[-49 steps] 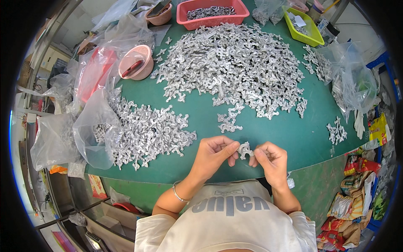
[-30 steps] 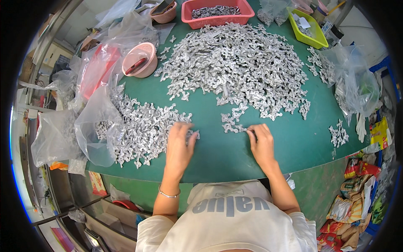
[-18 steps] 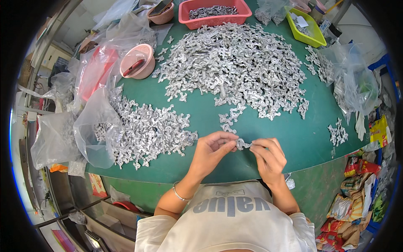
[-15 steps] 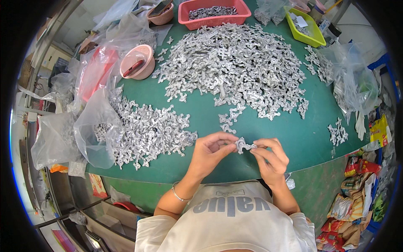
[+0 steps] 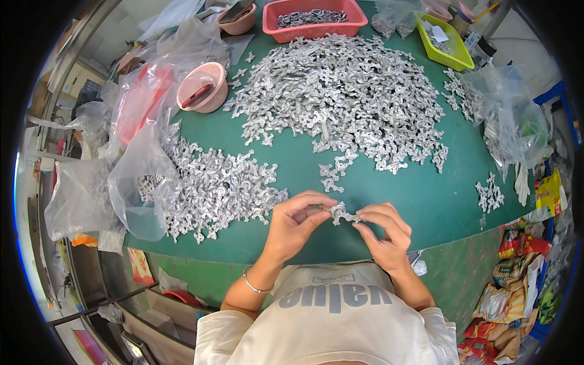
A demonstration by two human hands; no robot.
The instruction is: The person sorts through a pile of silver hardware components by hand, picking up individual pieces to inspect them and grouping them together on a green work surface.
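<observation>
Between my two hands, just above the near edge of the green table [image 5: 426, 213], is a small silver-grey cast metal part [image 5: 342, 213] with a curved, lobed outline. My left hand [image 5: 296, 222] pinches its left end between thumb and fingers. At its right end the fingertips and thumb of my right hand [image 5: 386, 230] close on it. A large heap of similar metal parts [image 5: 340, 91] lies beyond my hands, with a few strays [image 5: 331, 176] trailing toward me. Left of my left hand spreads a second, lower heap of such parts [image 5: 213, 191].
A pink basket [image 5: 277, 31] of dark parts and a yellow-green tray [image 5: 450, 59] stand at the back. The pink bowl [image 5: 213, 103] on the left holds a red-handled tool. Clear plastic bags [image 5: 143, 188] lie along the left edge; another bag [image 5: 511, 121] and a small pile [image 5: 489, 193] are right.
Both hands have shifted slightly left together with the metal part. It is still held between them at both ends.
</observation>
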